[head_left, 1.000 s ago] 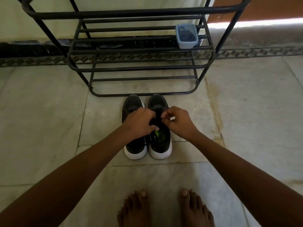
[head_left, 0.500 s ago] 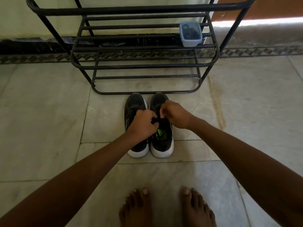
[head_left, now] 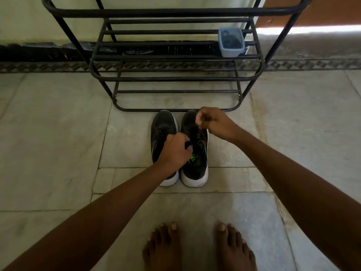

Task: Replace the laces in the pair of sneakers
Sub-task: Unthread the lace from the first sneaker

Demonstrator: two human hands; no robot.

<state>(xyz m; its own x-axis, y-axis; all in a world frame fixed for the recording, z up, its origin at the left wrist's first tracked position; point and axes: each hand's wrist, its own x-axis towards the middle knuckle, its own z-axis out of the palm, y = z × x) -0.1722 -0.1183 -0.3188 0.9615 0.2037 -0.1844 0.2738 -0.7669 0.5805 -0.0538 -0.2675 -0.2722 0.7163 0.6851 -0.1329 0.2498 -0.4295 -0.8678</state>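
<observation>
My two black mesh sneakers with white rubber soles stand side by side on the pale stone-tiled floor [head_left: 58, 133], toes pointing away from me and nearly touching the bottom bar of the black metal tube shoe rack [head_left: 175, 79]. The left sneaker [head_left: 163, 126] is partly covered by my forearm; the right sneaker [head_left: 195, 173] shows a bright green patch on its insole. My left hand [head_left: 174, 151] sits low over the gap between the two shoes, fingers curled in and gripping at the tongue and lacing of the right sneaker. My right hand [head_left: 213, 122] is raised above that shoe's toe end, thumb and fingers pinched together on the thin black lace [head_left: 197, 132], which runs down from my fingertips into the eyelets. On the rack's middle shelf, toward its right end, rests a small grey-blue plastic box with a clear lid [head_left: 231, 42]; I cannot tell what is inside. My bare feet [head_left: 199, 249] are planted on the tiles just in front of the heels.
</observation>
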